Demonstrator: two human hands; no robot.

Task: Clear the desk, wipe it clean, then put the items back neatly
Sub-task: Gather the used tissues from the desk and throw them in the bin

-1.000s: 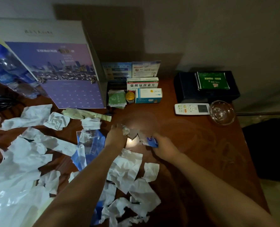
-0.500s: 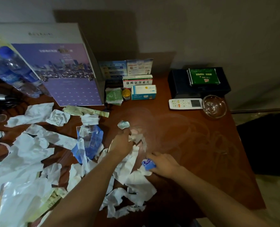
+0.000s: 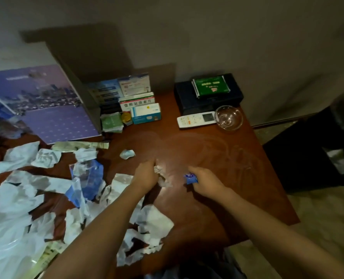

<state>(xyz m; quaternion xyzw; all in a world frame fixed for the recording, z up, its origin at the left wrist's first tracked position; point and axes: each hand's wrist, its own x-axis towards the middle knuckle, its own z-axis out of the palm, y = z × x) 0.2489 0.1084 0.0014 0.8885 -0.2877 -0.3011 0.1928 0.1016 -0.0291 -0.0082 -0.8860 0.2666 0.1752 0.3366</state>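
My left hand point(image 3: 147, 174) is curled round a wad of white paper scraps point(image 3: 163, 179) at mid-desk. My right hand point(image 3: 204, 177) pinches a small blue wrapper point(image 3: 191, 178), held just above the desk point(image 3: 217, 198), whose brown top shows faint smears. One crumpled scrap point(image 3: 127, 154) lies alone just beyond my left hand. Torn white paper point(image 3: 16, 190) covers the desk's left half, with a blue packet point(image 3: 90, 178) among it. At the back left leans a purple folder point(image 3: 52, 109); beside it stand medicine boxes point(image 3: 145, 112). At the back right, a green packet point(image 3: 210, 85) lies on a black box point(image 3: 187, 101), with a remote point(image 3: 195, 119) and a glass bowl point(image 3: 229, 117) in front, touching or nearly so.
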